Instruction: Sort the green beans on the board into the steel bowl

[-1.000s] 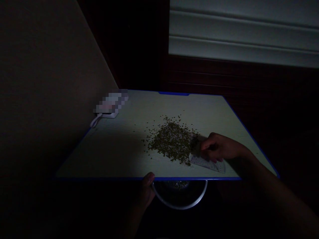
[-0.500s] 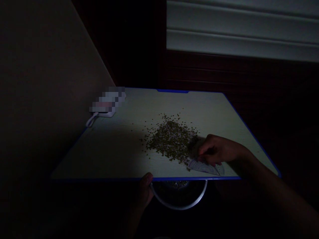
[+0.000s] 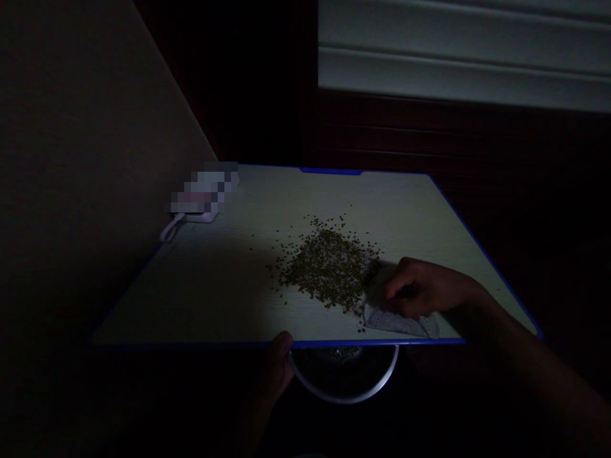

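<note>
A loose pile of small greenish seeds (image 3: pixel 329 264), with paler grains among them, is spread over the middle of a pale tabletop (image 3: pixel 191 286). At the pile's right side, my right hand (image 3: pixel 415 286) is closed on a clear protractor (image 3: pixel 401 323), which lies near the front edge of the table. Below that edge is a metal bowl (image 3: pixel 370 395) with some seeds in it. My left hand (image 3: pixel 281 362) grips the bowl's left side, its thumb up against the table edge; the other fingers are hidden in the dark.
A white object with a strap (image 3: pixel 203 200), partly pixelated, lies at the table's back left corner. A wall (image 3: pixel 95 127) runs along the left. Pale horizontal slats (image 3: pixel 453 51) rise beyond dark red wood. A blue rim (image 3: pixel 191 345) borders the tabletop. The room is very dim.
My right hand and the protractor have shifted slightly right, away from the pile. A few seeds now lie by the protractor's left end. My left hand and the bowl are nearly still.
</note>
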Demonstrator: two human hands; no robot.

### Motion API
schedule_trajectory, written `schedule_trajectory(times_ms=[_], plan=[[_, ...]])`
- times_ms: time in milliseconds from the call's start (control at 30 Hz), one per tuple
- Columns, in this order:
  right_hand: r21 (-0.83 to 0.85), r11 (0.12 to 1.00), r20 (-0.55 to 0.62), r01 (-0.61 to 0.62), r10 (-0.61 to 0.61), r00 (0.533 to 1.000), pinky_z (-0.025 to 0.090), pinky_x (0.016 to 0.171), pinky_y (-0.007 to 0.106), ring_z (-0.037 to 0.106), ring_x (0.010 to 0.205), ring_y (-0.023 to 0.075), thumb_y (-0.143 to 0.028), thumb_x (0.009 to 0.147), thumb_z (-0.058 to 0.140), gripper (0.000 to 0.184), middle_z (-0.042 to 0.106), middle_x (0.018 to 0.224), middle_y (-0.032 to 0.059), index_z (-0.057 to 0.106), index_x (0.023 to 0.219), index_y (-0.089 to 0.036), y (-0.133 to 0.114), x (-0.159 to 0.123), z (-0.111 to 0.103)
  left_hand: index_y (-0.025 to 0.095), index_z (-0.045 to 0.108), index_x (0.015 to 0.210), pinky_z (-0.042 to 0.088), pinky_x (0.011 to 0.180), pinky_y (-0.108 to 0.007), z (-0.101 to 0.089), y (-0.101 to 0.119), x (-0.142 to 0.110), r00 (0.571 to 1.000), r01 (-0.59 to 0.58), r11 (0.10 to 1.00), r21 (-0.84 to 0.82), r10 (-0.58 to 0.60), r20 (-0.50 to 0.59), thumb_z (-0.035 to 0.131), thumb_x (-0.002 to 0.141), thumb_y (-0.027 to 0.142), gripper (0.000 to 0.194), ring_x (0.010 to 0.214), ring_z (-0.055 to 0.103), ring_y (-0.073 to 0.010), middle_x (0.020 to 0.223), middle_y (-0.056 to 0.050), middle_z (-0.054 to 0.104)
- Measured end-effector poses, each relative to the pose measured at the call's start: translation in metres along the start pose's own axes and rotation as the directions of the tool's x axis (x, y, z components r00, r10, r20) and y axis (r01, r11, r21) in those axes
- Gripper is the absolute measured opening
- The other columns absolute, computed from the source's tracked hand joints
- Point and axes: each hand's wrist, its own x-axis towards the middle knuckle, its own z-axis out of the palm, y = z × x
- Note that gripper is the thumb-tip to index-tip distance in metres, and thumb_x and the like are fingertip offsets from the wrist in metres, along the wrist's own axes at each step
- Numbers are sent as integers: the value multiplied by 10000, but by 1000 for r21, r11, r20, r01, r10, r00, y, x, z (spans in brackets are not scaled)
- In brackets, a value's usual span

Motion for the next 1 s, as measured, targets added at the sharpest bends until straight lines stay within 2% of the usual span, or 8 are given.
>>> schedule_trajectory(times_ms=[167,267,400,633,767,1000], plan=[[19,997,-7,-74,74,997,374,384,139,510,397,63,-136,819,570,175,545,474,-53,616,650,-126,1,0,-1,243,558,473,519,903,-531,1,0,0,1000,2,1000,-19,-2,-2,764,432,314,222,995,675,-408,554,-43,703],[30,997,-27,-69,70,997,383,372,136,513,399,63,-174,833,584,184,554,479,-53,621,657,-136,0,1,0,233,579,496,514,906,-543,-1,-1,1,1000,5,1000,4,-5,19,750,451,325,200,1005,670,-417,601,-60,722],[53,996,-10,-65,66,998,396,357,131,512,388,59,-191,855,585,202,555,485,-52,630,667,-132,0,2,2,238,551,473,525,884,-537,-2,-1,2,1000,-11,999,31,10,29,728,470,326,198,954,688,-398,575,-39,708],[46,997,45,-67,65,997,390,364,120,508,375,45,-110,842,590,169,565,494,-55,620,676,-124,2,1,5,235,582,480,507,889,-556,-2,0,0,997,6,1000,15,-7,73,743,460,323,185,904,694,-398,486,-23,652],[69,995,63,-67,63,996,365,347,110,485,356,35,-112,851,581,200,554,480,-61,605,653,-129,2,0,6,235,564,456,505,894,-546,0,1,-2,998,-24,999,24,23,53,753,461,310,204,896,694,-393,472,-16,632],[72,995,101,-71,63,993,376,353,115,500,360,44,-181,877,589,238,549,473,-54,602,646,-124,-1,2,7,219,585,469,530,869,-516,-1,0,0,1000,-8,1000,-1,8,20,760,445,279,187,857,701,-388,467,-36,629]])
